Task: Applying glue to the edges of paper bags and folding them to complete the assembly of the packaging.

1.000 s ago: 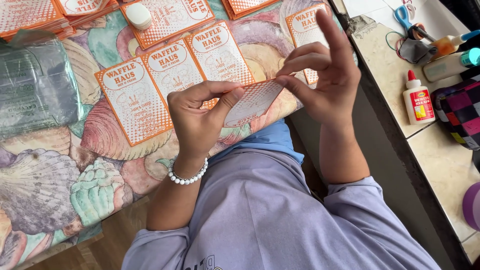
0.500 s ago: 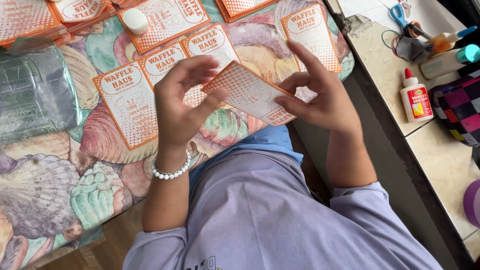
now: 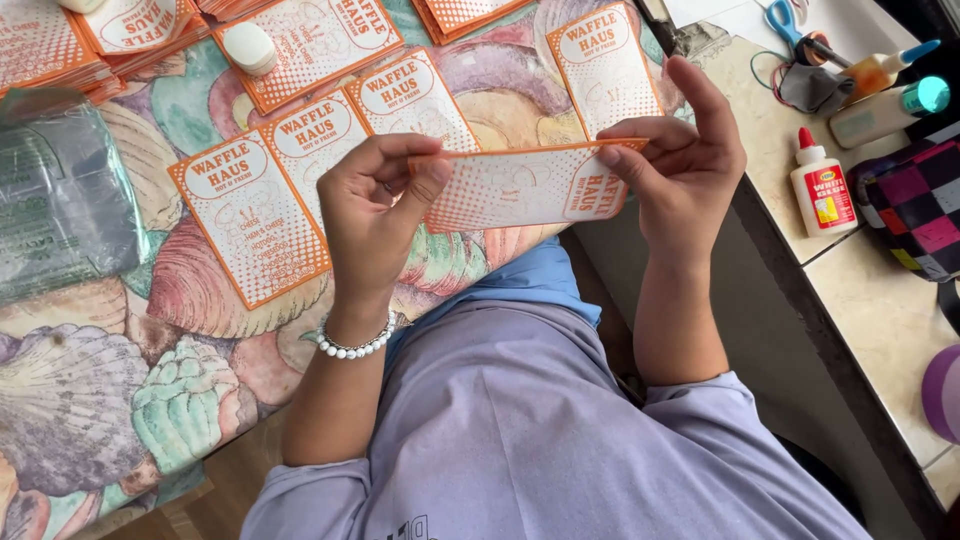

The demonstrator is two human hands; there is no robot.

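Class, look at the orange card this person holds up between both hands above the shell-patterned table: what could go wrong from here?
1. The card is pinched only at its ends by the left hand and right hand, so it might bend or crease in the middle.
2. If it slips, it could land on the cards laid in a row below and knock them askew.

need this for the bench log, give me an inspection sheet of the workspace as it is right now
surface: table under a seashell-print cloth; pale counter at the right.
job's things: orange-and-white card held flat between both hands; matching cards in a row on the cloth, stacks at the far edge.
clutter: clear plastic bag, small white block, glue bottle, two more bottles, scissors.
grippers: left hand pinches the card's left end; right hand pinches its right end.
cables: thin cord on the counter.
surroundings: checkered bag, purple object at the right edge.
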